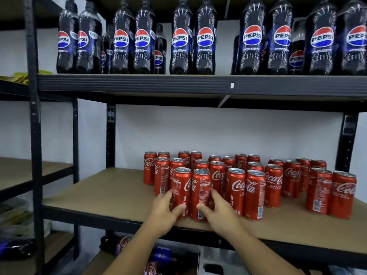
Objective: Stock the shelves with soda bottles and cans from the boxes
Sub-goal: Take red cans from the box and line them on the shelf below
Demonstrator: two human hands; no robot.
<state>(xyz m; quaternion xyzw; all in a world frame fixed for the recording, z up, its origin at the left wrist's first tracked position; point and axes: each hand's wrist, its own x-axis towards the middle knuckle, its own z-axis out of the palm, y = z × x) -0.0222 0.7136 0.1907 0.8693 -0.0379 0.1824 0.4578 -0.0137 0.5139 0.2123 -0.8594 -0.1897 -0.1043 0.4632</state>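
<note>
**Two cans gripped at the front edge of the middle shelf**

We see both hands reaching onto the middle shelf (pixel 99 193), each round one red Coca-Cola can. The left hand (pixel 161 214) wraps the left can (pixel 181 187): its fingers (pixel 167 196) curl round the can's outer side and the thumb lies across the front near the base. The right hand (pixel 221 214) holds the right can (pixel 201 192) the same way, mirrored, with its fingers (pixel 216 195) curled behind the far side and the thumb on the front. The two cans stand upright and touch each other, close to the shelf's front edge and left of its middle. We cannot tell whether their bases rest on the board or hang just above it.

Behind and to the right of them stand the other cans (pixel 255 193), upright in loose pairs that run toward the shelf's right end and back to the white wall (pixel 218 132). The left part of the board is bare brown wood.

On the upper shelf (pixel 139 84) Pepsi bottles (pixel 123 38) stand upright in a row along the front edge, a few smaller ones behind them. Below the middle shelf we make out blurred dark bottles (pixel 123 243).
</note>
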